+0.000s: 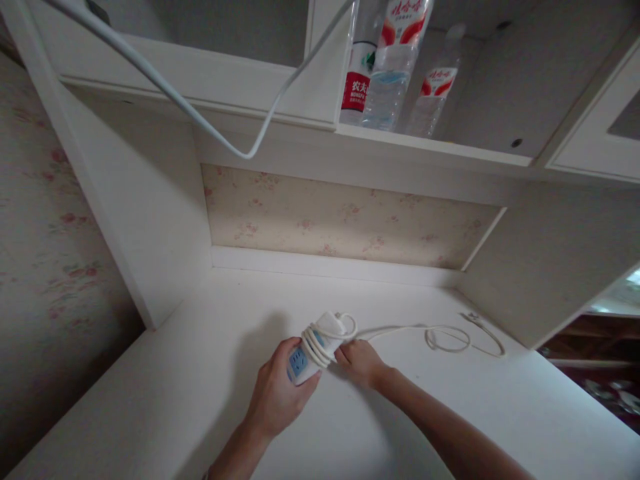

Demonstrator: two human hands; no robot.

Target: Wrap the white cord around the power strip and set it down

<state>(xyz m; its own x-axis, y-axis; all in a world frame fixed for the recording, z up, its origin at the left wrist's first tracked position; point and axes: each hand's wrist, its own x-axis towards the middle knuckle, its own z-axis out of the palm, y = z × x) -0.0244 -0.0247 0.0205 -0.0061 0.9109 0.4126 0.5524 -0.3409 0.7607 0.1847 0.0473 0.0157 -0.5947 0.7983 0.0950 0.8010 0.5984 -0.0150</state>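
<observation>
My left hand (279, 388) is closed around the lower end of a white power strip (306, 377) with blue socket faces, tilted above the white surface. Several turns of white cord (315, 345) are wrapped round the strip's middle, and a loop sticks out at its upper end. Close to the strip's right side, my right hand (361, 361) is closed on the cord, its fingertips partly hidden. From there the loose cord (445, 339) runs right across the surface in a loose loop. It ends near a plug (473, 319) by the right panel.
A white desktop (165, 400) lies below, between side panels. Overhead, a shelf (435, 148) holds several plastic bottles (390, 87). A thick pale cable (200, 120) hangs in front of the cabinet at upper left. Floral wallpaper (320, 220) shows behind.
</observation>
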